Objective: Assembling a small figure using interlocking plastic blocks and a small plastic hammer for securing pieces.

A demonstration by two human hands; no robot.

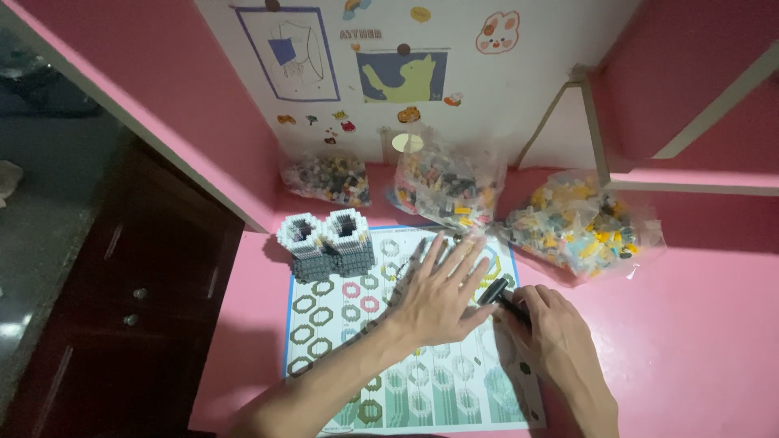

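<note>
Right hand (552,328): nearest to us, at the right edge of the sheet; we see its fingers curled closed around a small black tool (505,296), whose pale tip points up and left toward the other hand.
Left hand (438,292): lies flat, palm down, fingers spread open on the sheet; it holds nothing that we can see, though whatever sits under the palm is hidden from us.
Instruction sheet (365,324): printed paper with rows of hexagon diagrams in green, pink and grey; flat on the pink desk (698,341), pinned by the left palm.
Tool position: just beside the left fingertips, touching or nearly so; we cannot tell which.
Technique, our judgement: we would keep the flat hand pressing so the sheet does not slide, and bring the tool tip in low and slow, since small bricks scatter easily.
Brick model (326,243): two hexagonal towers, white rims over grey walls, joined side by side; stands on the sheet's upper left corner, well apart from both hands.
Left bag (329,178): clear, dark and mixed tiny bricks, against the back wall.
Middle bag (446,191): clear, mixed colours, just beyond the sheet's top edge.
Right bag (580,223): clear, mostly yellow and grey pieces, near the tool hand.
Back wall (503,97): white panel with cartoon stickers and two small pictures.
</note>
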